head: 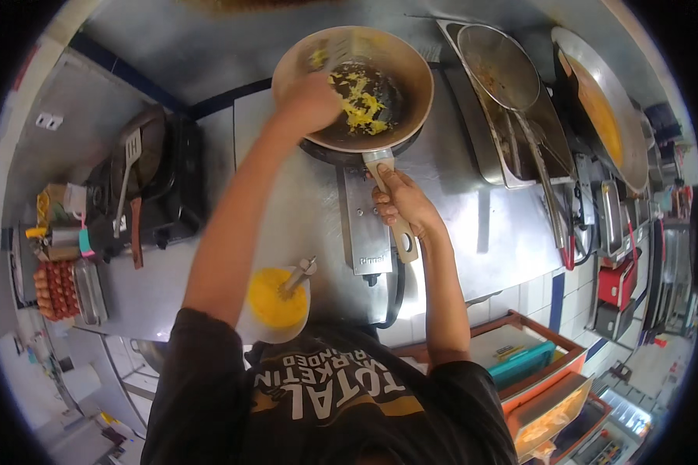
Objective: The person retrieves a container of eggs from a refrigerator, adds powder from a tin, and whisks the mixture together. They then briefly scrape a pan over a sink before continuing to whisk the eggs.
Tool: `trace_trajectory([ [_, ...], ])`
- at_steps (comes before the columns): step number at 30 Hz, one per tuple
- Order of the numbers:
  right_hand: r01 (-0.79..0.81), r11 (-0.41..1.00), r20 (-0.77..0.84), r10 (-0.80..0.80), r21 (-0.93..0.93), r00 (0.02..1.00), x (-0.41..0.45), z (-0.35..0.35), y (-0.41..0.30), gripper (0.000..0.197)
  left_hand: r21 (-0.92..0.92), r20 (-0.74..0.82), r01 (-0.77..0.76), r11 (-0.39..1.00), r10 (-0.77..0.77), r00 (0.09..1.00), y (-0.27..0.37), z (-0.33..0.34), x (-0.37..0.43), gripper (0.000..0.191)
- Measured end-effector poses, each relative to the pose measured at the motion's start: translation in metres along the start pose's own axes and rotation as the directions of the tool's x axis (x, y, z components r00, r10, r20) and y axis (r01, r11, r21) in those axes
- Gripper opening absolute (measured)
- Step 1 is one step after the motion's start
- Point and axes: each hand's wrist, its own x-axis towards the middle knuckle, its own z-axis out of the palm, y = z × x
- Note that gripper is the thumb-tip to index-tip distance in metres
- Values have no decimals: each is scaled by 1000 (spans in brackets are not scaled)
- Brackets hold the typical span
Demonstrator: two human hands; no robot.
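My left hand [311, 103] is blurred and closed around a slotted turner [342, 47], whose handle is hidden in the fist. The turner's blurred head is inside a frying pan [410, 116] with a tan outer wall and dark base. Yellow scrambled egg pieces [363, 107] are scattered across the pan's base. My right hand [402, 195] grips the pan's beige handle [404, 241], thumb on top. Beneath the pan stands a Rinnai portable burner [369, 244]. Closer to my body, a white bowl [279, 336] contains beaten egg [270, 296] and a metal utensil [298, 279].
A black stove [183, 197] at left bears a pan and another slotted turner [132, 148]. Trays of eggs [58, 290] are at the far left. On the right, a strainer [497, 67] rests over a metal tray [488, 157], beside a large wok [631, 157] containing orange-brown liquid.
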Motion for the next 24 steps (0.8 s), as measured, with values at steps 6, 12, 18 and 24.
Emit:
trace_trajectory([
  [6, 13, 1000, -7, -13, 19, 1000, 0, 0, 5, 33, 246, 28, -31, 969, 25, 999, -21, -5, -39, 22],
  [12, -15, 1000, 24, 15, 0, 1000, -4, 7, 2, 30, 258, -204, 73, 963, -20, 979, -16, 32, -9, 22],
  [18, -8, 1000, 57, 7, 17, 998, 2, -4, 6, 25, 189, 190, 51, 981, -88, 978, 11, 4, 16, 24],
  [24, -16, 1000, 74, 16, -2, 997, 6, 5, 8, 27, -9, 109, 93, 996, -92, 990, -21, 22, 8, 29],
])
